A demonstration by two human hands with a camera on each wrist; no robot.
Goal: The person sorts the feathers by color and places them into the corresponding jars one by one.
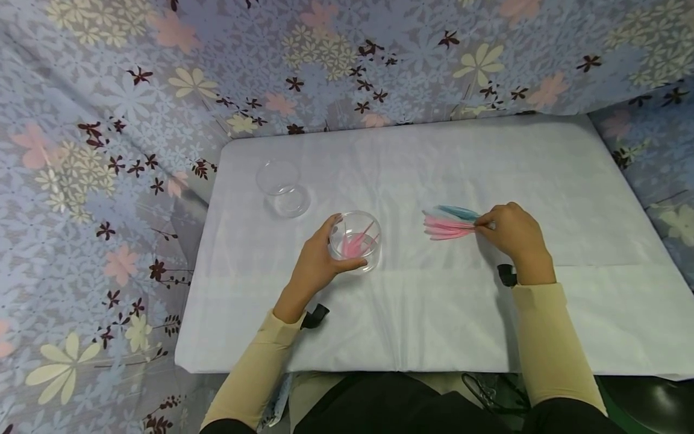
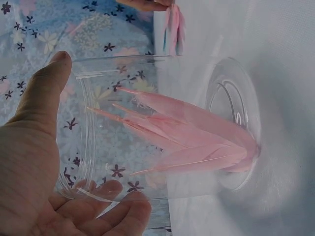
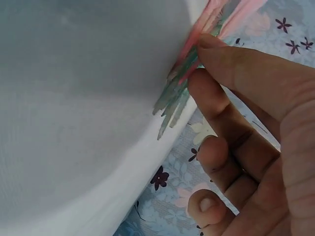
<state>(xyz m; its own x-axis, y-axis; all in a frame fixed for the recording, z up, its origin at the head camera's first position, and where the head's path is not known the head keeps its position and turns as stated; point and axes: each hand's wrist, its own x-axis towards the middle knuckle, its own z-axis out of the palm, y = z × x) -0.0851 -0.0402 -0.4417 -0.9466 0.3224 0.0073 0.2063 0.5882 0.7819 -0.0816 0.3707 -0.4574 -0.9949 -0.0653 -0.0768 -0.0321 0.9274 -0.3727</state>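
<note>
My left hand (image 1: 315, 260) grips a clear cup (image 1: 378, 248) near its mouth, thumb on one side and fingers on the other. Several pink feathers (image 2: 197, 130) lean inside it, tips down at the base and quills toward the mouth. Right of the cup, my right hand (image 1: 514, 234) pinches a bunch of pink and teal feathers (image 1: 449, 228) between thumb and forefinger. Their vanes point left toward the cup. Greenish quill ends (image 3: 172, 101) stick out past the fingertips in the right wrist view, while the other fingers curl loosely.
Another clear cup (image 1: 278, 179) stands at the back left of the table, with nothing visible inside. A white cloth (image 1: 585, 229) covers the table. Flower-patterned fabric (image 1: 347, 66) hangs behind it and along the sides.
</note>
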